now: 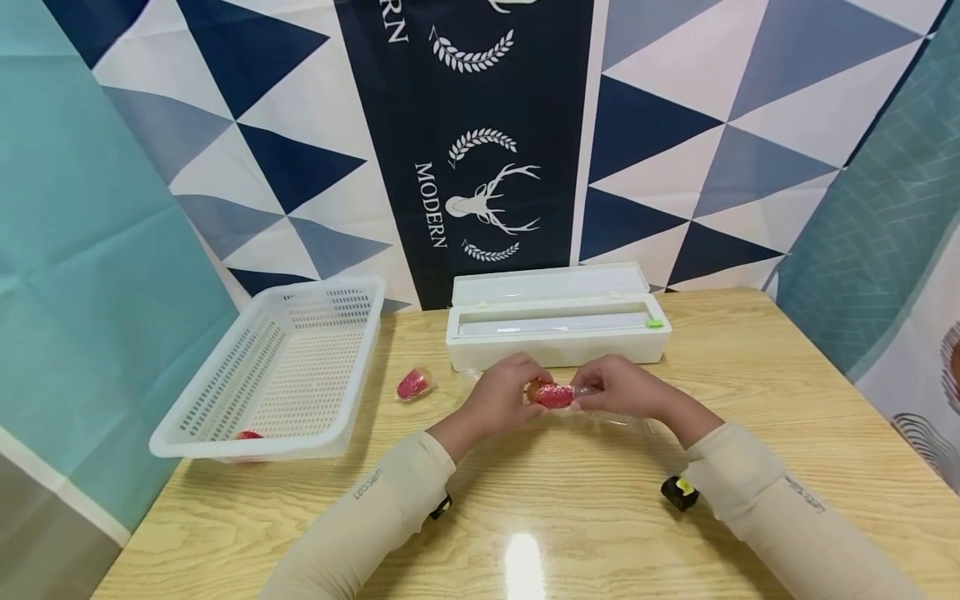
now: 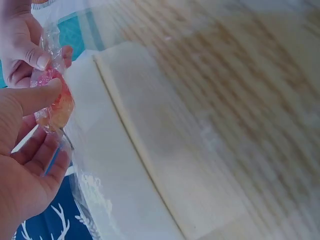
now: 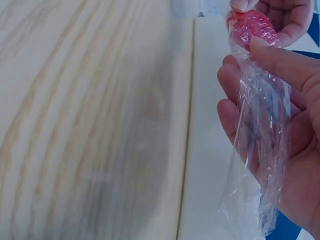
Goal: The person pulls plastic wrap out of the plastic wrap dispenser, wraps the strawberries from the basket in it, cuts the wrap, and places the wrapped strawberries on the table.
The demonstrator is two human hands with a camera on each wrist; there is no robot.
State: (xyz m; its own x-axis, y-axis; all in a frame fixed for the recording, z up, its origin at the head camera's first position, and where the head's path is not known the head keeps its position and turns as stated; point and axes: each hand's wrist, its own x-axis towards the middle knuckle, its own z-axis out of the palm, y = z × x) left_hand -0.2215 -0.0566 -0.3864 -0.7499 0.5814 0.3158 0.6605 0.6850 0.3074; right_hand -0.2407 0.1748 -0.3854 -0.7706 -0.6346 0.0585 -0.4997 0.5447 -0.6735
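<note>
Head view bright, even, sharp; overhead lamp glare spot on wooden table near my sleeves; edges bowed by wide lens. Soft shadows under white basket. Both wrist views washed out, table grain motion-blurred.

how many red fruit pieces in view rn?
3. One wrapped in cling film, held between the left hand and right hand; one wrapped piece on the table; one barely showing at the basket front. More may be hidden.
</note>
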